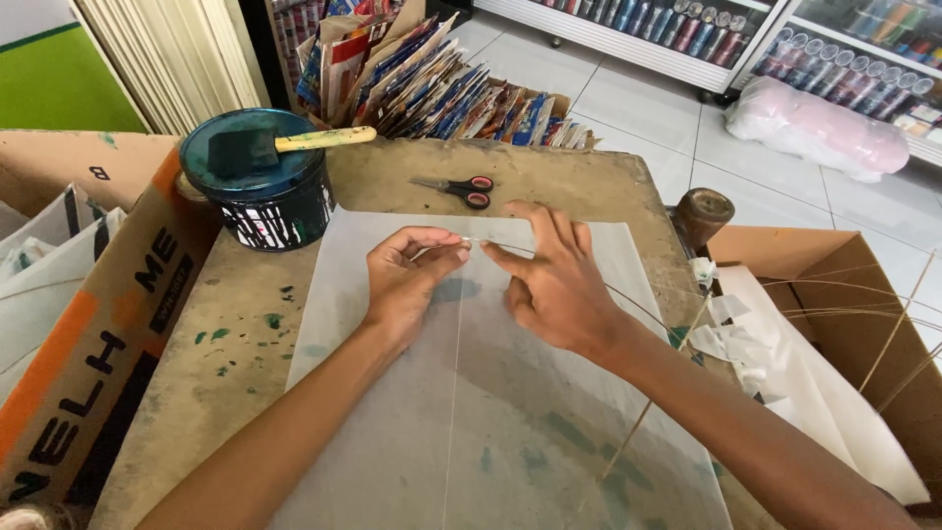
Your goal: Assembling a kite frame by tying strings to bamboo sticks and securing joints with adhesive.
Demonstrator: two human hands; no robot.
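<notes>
Paper sheet (491, 393), one, thin and see-through, lies flat on the stained table (245, 334) — it looks light, limp and easy to tear, best taken by an edge. Left hand (407, 280) and right hand (554, 285) meet near its top edge, fingertips pinched on one thin stick (474, 239) that seems stiff but brittle. Behind them: one pair of scissors (459, 188), one paint can (263, 191), one foam brush (280, 145).

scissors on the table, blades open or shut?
Shut. The scissors lie flat on the worn table beyond both hands, blades together in one point, the red-and-black handle loops side by side.
</notes>
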